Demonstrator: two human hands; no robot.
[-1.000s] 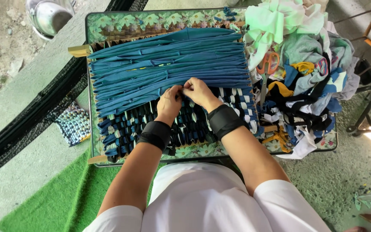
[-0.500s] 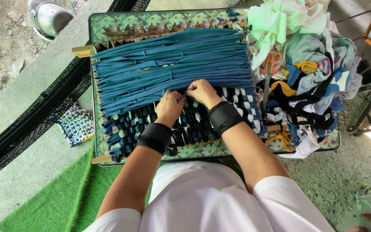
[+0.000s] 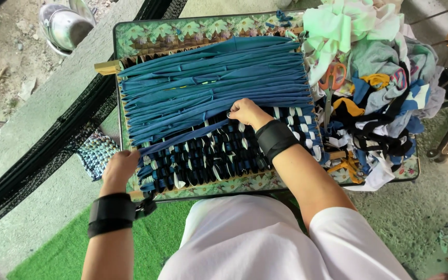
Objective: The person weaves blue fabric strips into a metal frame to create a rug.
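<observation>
Nearest: left hand (image 3: 120,167) at the loom's (image 3: 107,67) near-left corner, fingers curled over the frame edge at the end of a blue strip (image 3: 182,139); how tightly they close cannot be told. Next: right hand (image 3: 245,111) mid-loom, fingertips pinched on the same strip where woven section (image 3: 208,161) meets open blue warp (image 3: 208,78). Risk: the strip, stretched between both hands, could slip from the pinch or skip a warp band, leaving a loose row. Right: rag pile (image 3: 379,93) with orange scissors (image 3: 332,78) on top, close to the table (image 3: 410,173) edge; a nudge could spill it. Far left: metal bowl (image 3: 66,26) on the ground.
</observation>
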